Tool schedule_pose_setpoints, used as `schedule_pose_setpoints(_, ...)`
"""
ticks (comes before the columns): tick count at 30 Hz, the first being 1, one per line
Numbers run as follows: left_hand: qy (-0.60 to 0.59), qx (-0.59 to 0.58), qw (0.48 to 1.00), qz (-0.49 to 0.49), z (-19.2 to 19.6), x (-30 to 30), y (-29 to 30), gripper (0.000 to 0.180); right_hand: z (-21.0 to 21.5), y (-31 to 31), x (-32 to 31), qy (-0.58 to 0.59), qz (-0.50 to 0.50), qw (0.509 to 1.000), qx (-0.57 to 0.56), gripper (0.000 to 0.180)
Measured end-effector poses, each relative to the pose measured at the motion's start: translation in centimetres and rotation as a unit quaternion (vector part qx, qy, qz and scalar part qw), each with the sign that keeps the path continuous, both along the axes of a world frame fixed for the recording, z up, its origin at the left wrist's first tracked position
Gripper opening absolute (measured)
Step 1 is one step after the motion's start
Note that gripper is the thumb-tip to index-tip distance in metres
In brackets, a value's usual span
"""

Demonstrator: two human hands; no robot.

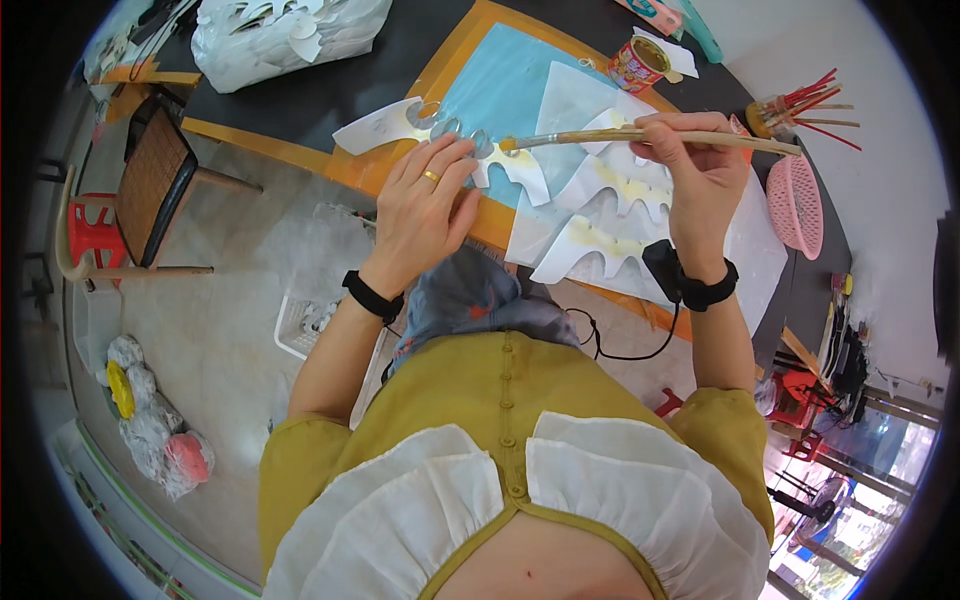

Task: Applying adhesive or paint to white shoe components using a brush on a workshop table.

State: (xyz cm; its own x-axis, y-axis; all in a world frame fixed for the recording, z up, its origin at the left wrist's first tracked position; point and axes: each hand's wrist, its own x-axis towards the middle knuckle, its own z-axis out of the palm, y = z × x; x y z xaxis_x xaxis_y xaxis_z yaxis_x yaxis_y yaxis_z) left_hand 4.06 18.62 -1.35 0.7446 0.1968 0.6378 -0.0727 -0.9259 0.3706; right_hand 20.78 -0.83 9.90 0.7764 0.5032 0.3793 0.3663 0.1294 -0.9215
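Observation:
My right hand (695,175) grips a long wooden paintbrush (590,136) held almost level. Its yellowed bristle end meets a white scalloped cut-out piece (522,172) near the front edge of the blue sheet (500,75). On that piece's near side rests my left hand (425,195), fingers stretched out and lying flat; they hide part of it. Two similar scalloped pieces with yellow-tinted edges, an upper one (600,185) and a lower one (585,243), lie on white paper to the right, below my right hand.
A red tin (638,65) stands behind the paper. Farther right are a jar (770,118) of red and tan sticks and a pink basket (795,205). A plastic bag of white pieces (290,45) sits at the back left. A chair (155,185) stands left of the table.

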Motion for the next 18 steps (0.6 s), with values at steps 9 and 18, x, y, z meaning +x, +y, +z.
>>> schedule_pose_setpoints(9, 0.002, -0.002, 1.000, 0.003, -0.2, -0.1, 0.1, 0.025, -0.7, 1.4, -1.5, -0.126, 0.044, 0.991, -0.005, 0.015)
schedule_pose_setpoints(18, 0.000, 0.001, 1.000, 0.001, -0.4, 0.1, 0.2, 0.025, -1.0, 1.7, -1.7, -0.173, 0.041, 0.984, -0.012, 0.015)
